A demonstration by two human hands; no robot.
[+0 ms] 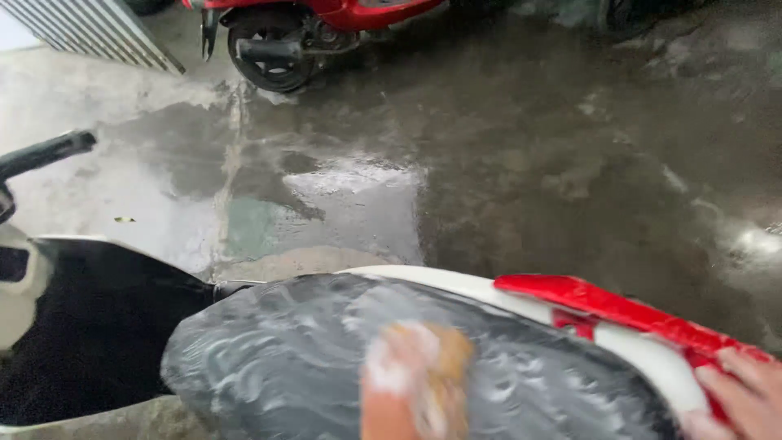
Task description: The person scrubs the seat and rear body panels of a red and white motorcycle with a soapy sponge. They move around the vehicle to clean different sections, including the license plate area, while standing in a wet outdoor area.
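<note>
A scooter's black seat (277, 358) fills the bottom of the view, wet and streaked with soap foam. My left hand (391, 399), blurred and covered in suds, presses a yellow sponge (446, 358) onto the middle of the seat. At the bottom right corner my right hand (745, 399) grips the tail end of the red grab rail (603, 305), which runs along the white body panel (456, 285) behind the seat.
The scooter's black footwell (81, 326) and one handlebar grip (45, 153) are at the left. The concrete floor (529, 163) is wet, with puddles. A red scooter (285, 41) is parked at the top, beside a corrugated metal panel (90, 28).
</note>
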